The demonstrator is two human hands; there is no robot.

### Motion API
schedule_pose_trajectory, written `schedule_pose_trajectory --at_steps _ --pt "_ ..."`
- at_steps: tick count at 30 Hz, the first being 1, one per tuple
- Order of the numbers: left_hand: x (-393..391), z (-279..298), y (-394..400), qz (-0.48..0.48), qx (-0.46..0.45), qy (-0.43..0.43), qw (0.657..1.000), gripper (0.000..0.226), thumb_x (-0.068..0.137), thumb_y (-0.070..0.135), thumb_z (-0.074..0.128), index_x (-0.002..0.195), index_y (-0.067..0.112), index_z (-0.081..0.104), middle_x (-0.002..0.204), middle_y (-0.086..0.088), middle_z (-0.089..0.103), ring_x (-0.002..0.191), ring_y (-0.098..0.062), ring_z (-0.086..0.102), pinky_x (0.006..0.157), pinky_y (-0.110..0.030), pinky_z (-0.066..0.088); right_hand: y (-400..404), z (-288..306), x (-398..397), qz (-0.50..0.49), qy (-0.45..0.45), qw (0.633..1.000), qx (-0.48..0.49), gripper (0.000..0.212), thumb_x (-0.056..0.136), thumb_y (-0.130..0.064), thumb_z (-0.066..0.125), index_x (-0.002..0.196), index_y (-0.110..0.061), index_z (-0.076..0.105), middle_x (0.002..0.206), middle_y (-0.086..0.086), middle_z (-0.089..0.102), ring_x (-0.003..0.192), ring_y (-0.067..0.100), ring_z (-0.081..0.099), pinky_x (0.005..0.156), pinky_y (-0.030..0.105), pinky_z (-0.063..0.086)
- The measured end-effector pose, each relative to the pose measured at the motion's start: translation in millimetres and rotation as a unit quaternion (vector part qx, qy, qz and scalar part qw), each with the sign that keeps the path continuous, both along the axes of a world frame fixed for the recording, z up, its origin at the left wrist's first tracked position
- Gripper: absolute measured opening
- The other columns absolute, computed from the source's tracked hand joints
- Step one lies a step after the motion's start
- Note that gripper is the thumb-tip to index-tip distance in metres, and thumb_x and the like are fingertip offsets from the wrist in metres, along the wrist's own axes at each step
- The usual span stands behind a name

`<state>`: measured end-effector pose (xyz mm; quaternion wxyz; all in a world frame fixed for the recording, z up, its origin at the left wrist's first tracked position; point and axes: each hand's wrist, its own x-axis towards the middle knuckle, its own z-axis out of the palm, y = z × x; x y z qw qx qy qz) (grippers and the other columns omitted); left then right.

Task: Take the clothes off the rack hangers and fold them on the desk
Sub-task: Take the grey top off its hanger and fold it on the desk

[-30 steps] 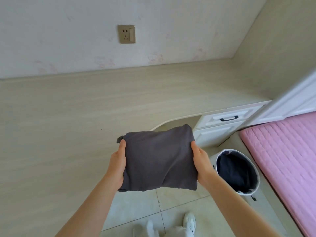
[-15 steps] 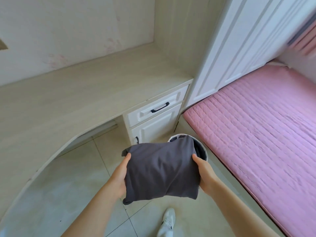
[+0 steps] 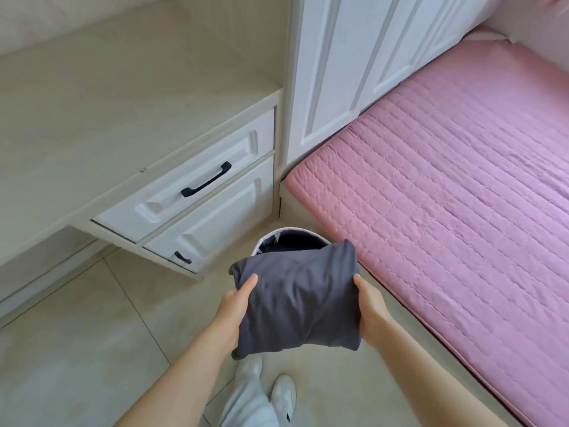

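Matt grey cloth is seen on the folded garment [image 3: 295, 300]. The mattress [image 3: 446, 186] is covered in quilted pink fabric. The floor tiles [image 3: 77, 349] are glossy.

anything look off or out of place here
Mostly tidy. The folded grey garment is not on the desk: the left hand and right hand hold it by its sides above the floor, just in front of the round basket. Nothing spilled or damaged.
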<state>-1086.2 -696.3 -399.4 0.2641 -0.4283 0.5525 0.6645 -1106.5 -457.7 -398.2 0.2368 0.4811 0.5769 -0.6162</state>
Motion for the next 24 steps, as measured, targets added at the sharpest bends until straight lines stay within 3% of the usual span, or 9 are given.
schedule_pose_trajectory --at_steps 4,7,10,12,17,20,24 --pt "-37.3 -71.3 16.7 0.007 -0.028 -0.017 0.999 0.049 0.086 0.056 0.061 0.118 0.018 0.062 0.110 -0.005 0.068 0.100 -0.029 0.064 0.097 -0.046 0.049 7.8 -65.4 -31.4 0.010 0.023 1.000 0.019 0.028 0.089 -0.049 0.055 0.100 -0.025 0.065 0.107 0.001 0.069 0.102 0.027 0.062 0.102 0.045 0.044" --pt "-67.1 -119.6 24.7 -0.007 -0.053 0.009 0.999 0.040 0.089 0.052 0.061 0.113 0.019 0.062 0.109 -0.003 0.068 0.100 -0.027 0.064 0.097 -0.047 0.049 10.8 -107.6 -55.3 0.039 0.084 0.994 0.058 0.020 0.093 -0.041 0.055 0.096 -0.024 0.066 0.100 0.000 0.070 0.095 0.023 0.065 0.093 0.039 0.049" --pt "-94.2 -173.3 32.7 -0.003 -0.079 0.046 0.996 0.041 0.090 0.050 0.059 0.120 0.022 0.059 0.110 0.003 0.066 0.102 -0.023 0.062 0.098 -0.044 0.048 13.2 -158.6 -75.7 0.056 0.151 0.981 0.110 0.021 0.097 -0.035 0.050 0.104 -0.021 0.065 0.099 -0.005 0.069 0.092 0.014 0.063 0.084 0.034 0.048" --pt "-104.4 -207.4 38.3 -0.010 -0.102 0.060 0.993 0.049 0.093 0.052 0.054 0.132 0.024 0.054 0.123 0.005 0.061 0.111 -0.022 0.058 0.099 -0.039 0.045 15.4 -196.3 -83.8 0.080 0.168 0.971 0.153 0.020 0.099 -0.035 0.046 0.103 -0.023 0.062 0.100 -0.009 0.067 0.094 0.011 0.061 0.084 0.033 0.045" --pt "-108.0 -288.7 47.1 -0.116 -0.183 0.037 0.976 0.057 0.103 0.047 0.029 0.151 0.018 0.028 0.154 -0.002 0.034 0.140 -0.025 0.033 0.111 -0.036 0.026 19.2 -289.1 -89.1 0.198 0.104 0.938 0.264 0.033 0.102 -0.034 0.035 0.090 -0.007 0.050 0.085 0.004 0.058 0.086 0.026 0.052 0.075 0.036 0.037" --pt "-100.3 -318.4 49.0 -0.134 -0.201 0.003 0.970 0.058 0.104 0.044 0.024 0.154 0.016 0.019 0.159 -0.003 0.025 0.145 -0.024 0.024 0.115 -0.035 0.019 22.9 -326.3 -85.7 0.250 0.057 0.923 0.288 0.033 0.102 -0.035 0.032 0.093 -0.007 0.047 0.078 0.006 0.055 0.079 0.027 0.049 0.073 0.034 0.035" --pt "-93.2 -331.3 47.4 -0.143 -0.222 -0.007 0.965 0.057 0.104 0.043 0.023 0.154 0.015 0.020 0.158 -0.003 0.026 0.145 -0.024 0.024 0.115 -0.035 0.019 21.6 -338.0 -84.0 0.264 0.036 0.917 0.297 0.036 0.103 -0.037 0.029 0.094 -0.008 0.047 0.083 0.013 0.059 0.074 0.030 0.052 0.072 0.036 0.037"
